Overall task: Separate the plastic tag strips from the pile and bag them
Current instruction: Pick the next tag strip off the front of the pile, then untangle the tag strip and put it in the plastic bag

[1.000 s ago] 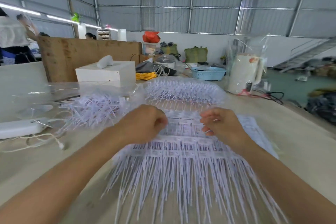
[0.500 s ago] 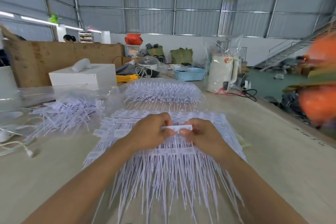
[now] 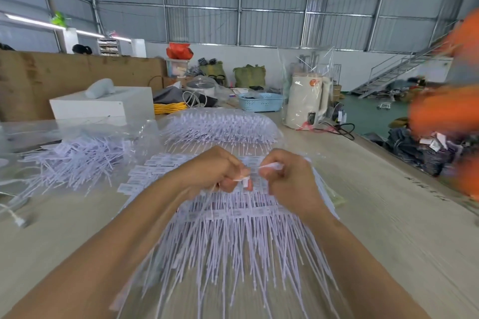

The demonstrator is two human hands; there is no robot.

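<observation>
Both hands are pulling 1 strip apart over the pile [image 3: 233, 235] mid-table. The left hand [image 3: 215, 171] and right hand [image 3: 287, 179] pinch what looks like 1 tag strip [image 3: 269, 166]. Next, bag it.

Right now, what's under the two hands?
Under the left hand and right hand lies the pile of white tag strips on the table. The strips directly beneath the hands are covered.
</observation>
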